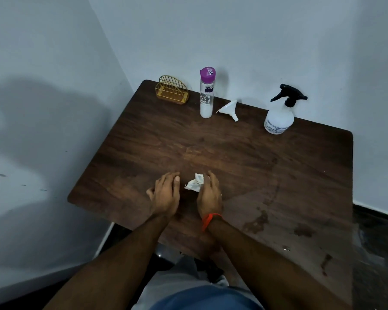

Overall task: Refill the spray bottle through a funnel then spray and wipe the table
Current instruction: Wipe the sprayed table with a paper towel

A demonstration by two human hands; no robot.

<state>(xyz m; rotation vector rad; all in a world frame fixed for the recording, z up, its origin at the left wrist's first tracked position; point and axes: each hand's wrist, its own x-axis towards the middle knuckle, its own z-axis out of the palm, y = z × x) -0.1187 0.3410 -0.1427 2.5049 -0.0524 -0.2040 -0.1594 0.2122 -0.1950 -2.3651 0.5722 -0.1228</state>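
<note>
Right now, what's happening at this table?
A person is working at a dark wooden table. The right hand has a crumpled white tissue in its grip, pressed to the tabletop, while the left hand rests flat beside it. At the back stand a spray bottle with its trigger head on, a white funnel lying on its side, a purple-capped bottle and a gold wire holder. Damp-looking patches show at the near right.

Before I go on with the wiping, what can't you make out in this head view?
- Spray bottle: label print too small; fill level unclear through its cloudy wall.
- Crumpled tissue: far part hidden under the right hand.
- Table: near edge covered by the forearms.
- Purple-capped bottle: lettering blurred.
</note>
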